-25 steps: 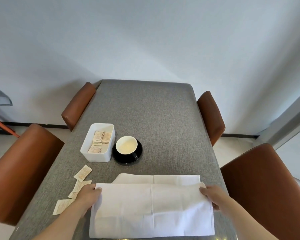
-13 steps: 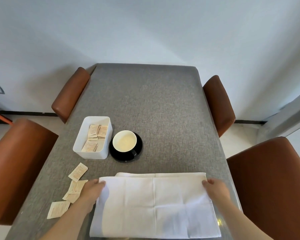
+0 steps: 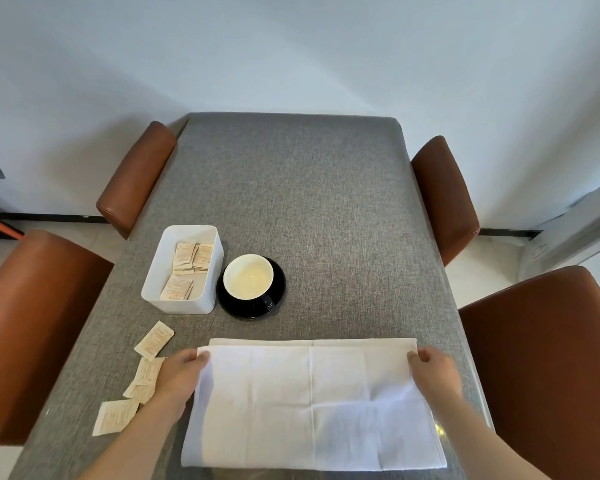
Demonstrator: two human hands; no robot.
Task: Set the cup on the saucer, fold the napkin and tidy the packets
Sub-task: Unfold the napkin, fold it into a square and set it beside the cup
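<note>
A white napkin (image 3: pixel 312 403) lies folded over on the grey table near the front edge, its upper layer just short of the far edge of the lower one. My left hand (image 3: pixel 182 374) pinches the upper layer's far left corner, and my right hand (image 3: pixel 433 370) pinches its far right corner. Behind it a cream-lined cup (image 3: pixel 248 277) stands on a black saucer (image 3: pixel 279 289). A white box (image 3: pixel 184 265) left of the saucer holds several packets. Several loose packets (image 3: pixel 153 339) lie on the table left of my left hand.
The grey cloth-covered table (image 3: pixel 291 188) runs away to a pale wall. Brown leather chairs stand at both sides: two on the left (image 3: pixel 136 174) and two on the right (image 3: pixel 444 192).
Both hands have carried the napkin's upper layer away from me, toward its far edge, so less of the lower layer shows. The camera tilted down a little.
</note>
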